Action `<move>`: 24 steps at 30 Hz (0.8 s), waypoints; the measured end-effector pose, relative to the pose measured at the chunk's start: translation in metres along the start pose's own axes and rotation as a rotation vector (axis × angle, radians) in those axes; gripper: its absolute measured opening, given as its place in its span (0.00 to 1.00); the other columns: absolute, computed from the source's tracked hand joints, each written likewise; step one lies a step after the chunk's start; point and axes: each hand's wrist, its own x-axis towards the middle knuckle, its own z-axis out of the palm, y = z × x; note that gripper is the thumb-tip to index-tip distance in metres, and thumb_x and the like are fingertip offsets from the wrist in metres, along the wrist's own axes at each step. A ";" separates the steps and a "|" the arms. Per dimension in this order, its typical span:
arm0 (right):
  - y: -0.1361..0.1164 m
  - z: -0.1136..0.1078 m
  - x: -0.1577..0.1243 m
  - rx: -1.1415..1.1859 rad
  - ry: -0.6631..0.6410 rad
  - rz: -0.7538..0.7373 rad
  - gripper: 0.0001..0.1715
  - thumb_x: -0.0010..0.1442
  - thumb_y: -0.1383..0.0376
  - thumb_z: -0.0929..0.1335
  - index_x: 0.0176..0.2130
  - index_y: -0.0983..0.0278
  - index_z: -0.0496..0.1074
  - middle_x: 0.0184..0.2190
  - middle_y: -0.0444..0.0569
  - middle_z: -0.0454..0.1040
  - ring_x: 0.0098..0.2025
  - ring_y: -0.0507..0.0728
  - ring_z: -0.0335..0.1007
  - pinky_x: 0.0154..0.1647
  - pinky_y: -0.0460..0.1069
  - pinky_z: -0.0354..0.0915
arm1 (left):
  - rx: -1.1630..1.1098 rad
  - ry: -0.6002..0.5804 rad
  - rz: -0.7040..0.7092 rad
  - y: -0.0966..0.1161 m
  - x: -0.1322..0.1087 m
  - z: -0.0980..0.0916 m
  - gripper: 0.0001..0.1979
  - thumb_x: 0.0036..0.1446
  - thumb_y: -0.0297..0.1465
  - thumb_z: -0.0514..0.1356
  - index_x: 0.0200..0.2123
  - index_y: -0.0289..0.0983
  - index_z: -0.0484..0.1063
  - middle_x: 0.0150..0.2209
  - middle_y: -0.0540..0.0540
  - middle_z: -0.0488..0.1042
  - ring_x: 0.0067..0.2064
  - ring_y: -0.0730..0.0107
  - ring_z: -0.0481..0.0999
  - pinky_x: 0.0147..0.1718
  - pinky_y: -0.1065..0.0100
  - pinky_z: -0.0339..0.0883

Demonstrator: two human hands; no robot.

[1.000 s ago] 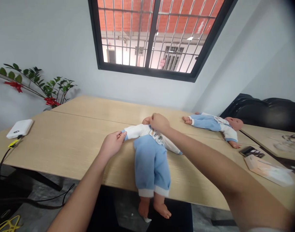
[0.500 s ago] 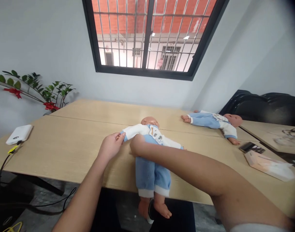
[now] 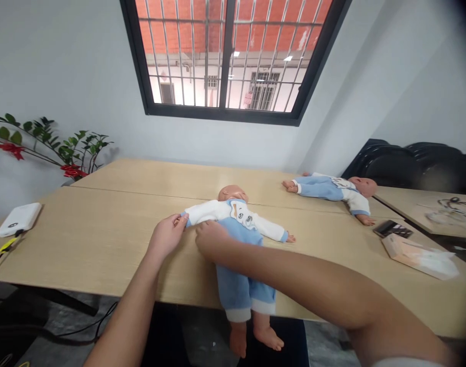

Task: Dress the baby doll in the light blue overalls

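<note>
A baby doll (image 3: pixel 238 237) in a blue and white outfit with a cartoon face on the chest lies on its back, its bare feet hanging past the table's front edge. My left hand (image 3: pixel 167 235) is closed around the cuff end of the doll's outstretched sleeve (image 3: pixel 204 211), covering the doll's hand there. Beside the doll's waist, just below that same sleeve, my right hand (image 3: pixel 212 239) has its fingers curled in. What lies inside those fingers is hidden. My right forearm crosses over the doll's trousers.
A second doll (image 3: pixel 325 188) in similar clothes lies at the back right of the table (image 3: pixel 114 229). Near it are a phone (image 3: pixel 392 229) and a tissue pack (image 3: pixel 416 255). A white power bank (image 3: pixel 19 219) with a cable sits at the left, by a plant (image 3: pixel 70 148).
My right hand has shifted left and slightly down, off the doll's belly, uncovering more of the chest and waist. My left hand keeps its hold on the sleeve end. The view has shifted slightly.
</note>
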 end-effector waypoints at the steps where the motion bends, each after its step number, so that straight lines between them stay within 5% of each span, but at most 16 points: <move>1: -0.003 -0.006 -0.009 -0.041 -0.018 -0.068 0.04 0.56 0.63 0.72 0.31 0.62 0.78 0.36 0.57 0.80 0.45 0.68 0.74 0.51 0.60 0.66 | 0.021 -0.006 -0.016 -0.006 0.002 0.000 0.26 0.67 0.53 0.49 0.34 0.40 0.75 0.28 0.49 0.77 0.27 0.67 0.72 0.27 0.69 0.58; 5: -0.012 -0.032 -0.049 -0.181 -0.009 -0.334 0.10 0.66 0.61 0.67 0.35 0.61 0.77 0.34 0.53 0.78 0.39 0.62 0.71 0.44 0.57 0.64 | 0.205 0.017 -0.067 -0.023 0.005 0.002 0.22 0.68 0.49 0.49 0.42 0.41 0.76 0.37 0.44 0.82 0.35 0.62 0.77 0.31 0.68 0.59; 7: -0.006 -0.040 -0.068 -0.124 0.038 -0.328 0.10 0.66 0.64 0.66 0.34 0.60 0.76 0.32 0.51 0.77 0.38 0.60 0.70 0.44 0.56 0.63 | 0.327 0.043 -0.074 -0.026 0.004 0.005 0.21 0.69 0.47 0.48 0.45 0.41 0.75 0.41 0.42 0.82 0.38 0.59 0.78 0.32 0.67 0.59; 11: 0.028 -0.036 -0.102 0.030 0.167 -0.032 0.11 0.66 0.67 0.65 0.34 0.61 0.76 0.33 0.52 0.74 0.39 0.60 0.68 0.46 0.55 0.63 | 0.480 0.019 -0.052 -0.035 0.003 0.018 0.22 0.71 0.47 0.45 0.46 0.41 0.74 0.44 0.41 0.81 0.42 0.55 0.79 0.33 0.65 0.59; 15: 0.057 -0.010 -0.124 0.087 0.390 0.319 0.14 0.65 0.64 0.67 0.49 0.63 0.76 0.48 0.57 0.72 0.52 0.65 0.66 0.55 0.60 0.64 | 0.535 -0.014 -0.036 -0.049 0.014 0.032 0.23 0.72 0.46 0.44 0.48 0.39 0.73 0.47 0.39 0.81 0.45 0.54 0.79 0.38 0.63 0.63; 21: 0.041 0.025 -0.099 0.129 0.478 0.451 0.22 0.61 0.65 0.70 0.55 0.64 0.76 0.56 0.61 0.69 0.59 0.69 0.62 0.63 0.66 0.59 | 0.590 -0.025 -0.038 -0.045 0.047 0.044 0.25 0.71 0.44 0.42 0.49 0.36 0.73 0.48 0.34 0.80 0.47 0.51 0.79 0.43 0.60 0.67; 24: 0.039 0.029 -0.082 0.241 0.492 0.378 0.22 0.63 0.64 0.68 0.56 0.64 0.74 0.57 0.60 0.70 0.60 0.69 0.62 0.64 0.66 0.59 | 0.638 0.007 -0.077 -0.041 0.061 0.049 0.26 0.71 0.43 0.42 0.49 0.34 0.75 0.49 0.31 0.79 0.50 0.48 0.79 0.47 0.57 0.68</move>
